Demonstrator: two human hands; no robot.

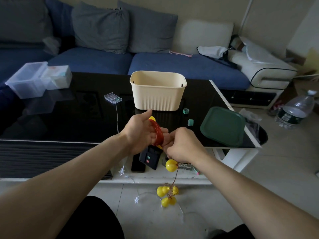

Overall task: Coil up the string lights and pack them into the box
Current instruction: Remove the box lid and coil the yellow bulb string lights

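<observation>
Left fingers (155, 135) are straight, red cord (158, 133) coiled round them; right fingers (168, 145) pinch the cord just beside. Bulbs (167, 194) hang below, box (158, 91) beyond. Mid-coiling, likely; next wrap must lift the dangling bulbs.

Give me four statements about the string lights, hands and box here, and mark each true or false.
1. The red wire coil is wound around the left hand. True.
2. The cream box lies tipped on its side. False: it stands upright.
3. Yellow bulbs hang below the table edge. True.
4. The green lid covers the box. False: it lies on the table beside it.
</observation>
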